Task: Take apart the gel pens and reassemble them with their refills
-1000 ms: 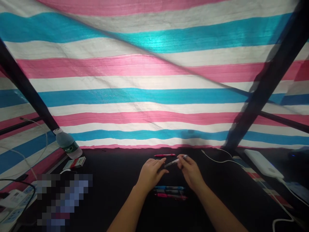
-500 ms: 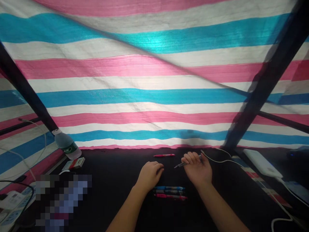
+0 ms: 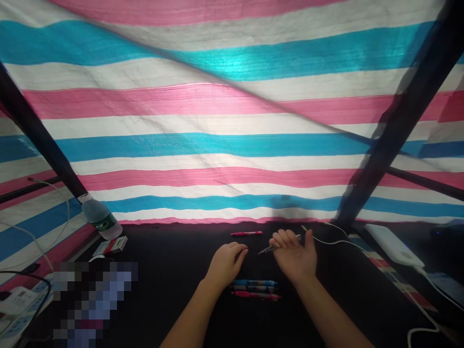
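My right hand is turned palm up over the black table, fingers curled round a dark pen whose tip points left. My left hand rests in a loose fist just left of it; whether it holds anything I cannot make out. Three pens lie side by side between my wrists: a blue pen, a dark one and a pink pen. Another pink pen lies farther back near the cloth.
A striped pink, blue and white cloth hangs behind the table. A water bottle and a small box sit back left. A white power bank with a cable lies right. A power strip is at far left.
My right hand pulled the dark pen away from the left hand and turned palm up. The left hand's fingers curled into a fist.
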